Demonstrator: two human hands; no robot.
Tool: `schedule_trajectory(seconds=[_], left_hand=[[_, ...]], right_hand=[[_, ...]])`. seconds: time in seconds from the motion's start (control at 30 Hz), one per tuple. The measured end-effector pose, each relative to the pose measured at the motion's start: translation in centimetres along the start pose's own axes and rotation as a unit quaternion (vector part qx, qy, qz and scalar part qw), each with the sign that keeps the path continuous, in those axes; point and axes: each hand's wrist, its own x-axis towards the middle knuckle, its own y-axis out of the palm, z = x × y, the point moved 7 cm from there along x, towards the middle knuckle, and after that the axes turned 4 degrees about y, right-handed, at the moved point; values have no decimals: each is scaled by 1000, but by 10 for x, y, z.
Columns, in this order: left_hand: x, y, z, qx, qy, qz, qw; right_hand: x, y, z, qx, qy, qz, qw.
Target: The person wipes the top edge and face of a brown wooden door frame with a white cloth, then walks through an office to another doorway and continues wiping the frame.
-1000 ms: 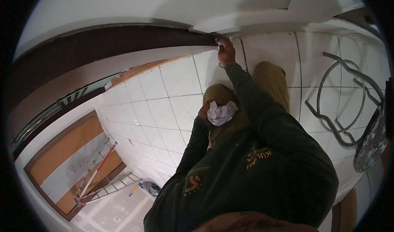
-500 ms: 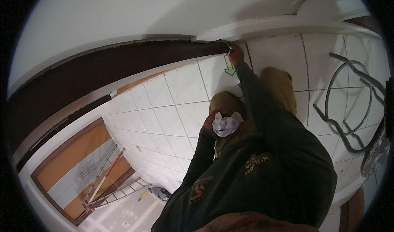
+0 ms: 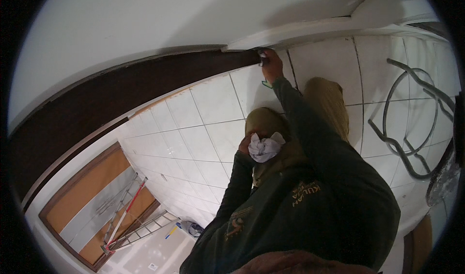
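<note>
A crumpled white cloth (image 3: 265,148) rests in front of my bent knee, with my left hand (image 3: 245,145) closed on its left side. Farther up, my right hand (image 3: 273,66) is at the lower end of a dark brown door frame (image 3: 160,70), close to the floor. Its fingers are closed around something small with white and dark parts, too covered to name. Just below that hand, part of a green-outlined shape (image 3: 266,84) shows against the white tiles; the rest is hidden.
White floor tiles (image 3: 218,99) with dark joints spread around me. Bent grey metal tubing (image 3: 411,124) stands on the right. A ladder with a red rail (image 3: 131,201) leans at the lower left, near a brown-framed opening (image 3: 92,196). A pale wall (image 3: 121,22) rises beyond the door frame.
My right hand has shifted slightly left along the frame's end and turned, and most of the green arrow shape is now covered. My left hand stays on the cloth. The view has tilted a little.
</note>
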Motion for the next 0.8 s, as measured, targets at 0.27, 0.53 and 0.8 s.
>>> schedule_trajectory(seconds=[0.27, 0.53, 0.8], left_hand=[[-4, 1, 0, 29, 35, 66, 997], [7, -5, -4, 163, 25, 29, 986], [-9, 8, -10, 125, 58, 37, 990]], right_hand=[[-55, -30, 88, 49, -113, -126, 984], [5, 13, -79, 51, 52, -7, 997], [7, 14, -45, 133, 125, 27, 983]])
